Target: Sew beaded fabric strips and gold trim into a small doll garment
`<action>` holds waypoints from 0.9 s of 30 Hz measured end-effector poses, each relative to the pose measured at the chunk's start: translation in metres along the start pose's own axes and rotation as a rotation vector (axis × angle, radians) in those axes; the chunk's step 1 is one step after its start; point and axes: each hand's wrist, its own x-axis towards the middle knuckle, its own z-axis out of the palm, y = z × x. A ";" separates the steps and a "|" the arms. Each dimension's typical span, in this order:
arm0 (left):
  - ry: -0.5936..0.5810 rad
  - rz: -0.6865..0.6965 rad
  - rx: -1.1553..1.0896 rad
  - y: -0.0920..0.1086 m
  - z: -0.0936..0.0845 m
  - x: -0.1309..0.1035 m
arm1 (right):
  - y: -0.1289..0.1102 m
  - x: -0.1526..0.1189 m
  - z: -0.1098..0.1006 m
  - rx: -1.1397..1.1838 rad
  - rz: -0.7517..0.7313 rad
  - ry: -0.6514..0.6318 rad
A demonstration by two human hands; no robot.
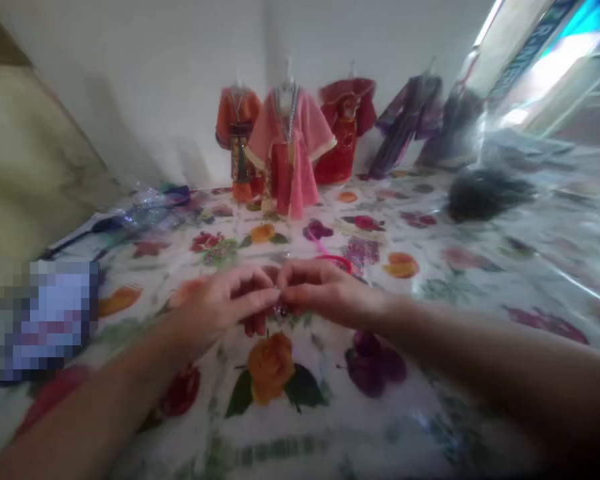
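Over the middle of the table my left hand (243, 293) and my right hand (325, 290) meet, fingertips touching or nearly so. Both are closed in a pinch around a small shiny piece (281, 311) with a dark, bead-like spot; most of it is hidden by the fingers. Just beyond my right hand lies a pink-red curved loop (336, 260) with a thin pink strip. Beside it is a glittery purple patch (363, 253) of what look like tiny beads. A greenish speckled patch (221, 253) lies beyond my left hand.
Several small robes, including a pink one (290, 153) and a red one (347, 133), stand along the wall. A dark rounded bundle (485, 193) lies at right. Crumpled clear plastic (153, 210) is at back left, and a blurred-out bluish object (50, 320) nearer. A flowered cloth (300, 360) covers the table.
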 end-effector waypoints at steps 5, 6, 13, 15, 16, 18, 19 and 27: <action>-0.070 -0.008 -0.054 -0.003 -0.002 -0.001 | -0.001 -0.001 0.001 -0.005 -0.008 -0.022; -0.071 -0.012 -0.081 -0.001 -0.003 -0.001 | -0.001 -0.001 0.001 -0.002 -0.012 -0.021; 0.105 0.058 0.134 0.008 -0.004 -0.005 | 0.003 0.001 0.000 0.080 0.010 0.001; 0.141 0.091 0.267 0.006 -0.002 -0.005 | 0.002 0.000 0.002 0.062 0.004 0.016; 0.144 0.107 0.312 0.005 0.000 -0.005 | 0.000 0.000 0.003 0.047 0.005 0.025; 0.133 0.126 0.364 0.003 0.002 -0.005 | -0.002 0.000 0.005 0.022 0.012 0.038; 0.131 0.130 0.371 0.002 0.002 -0.005 | -0.003 0.000 0.005 0.018 0.019 0.042; 0.263 0.221 0.159 0.000 -0.007 -0.004 | 0.006 0.002 0.000 0.213 0.062 0.064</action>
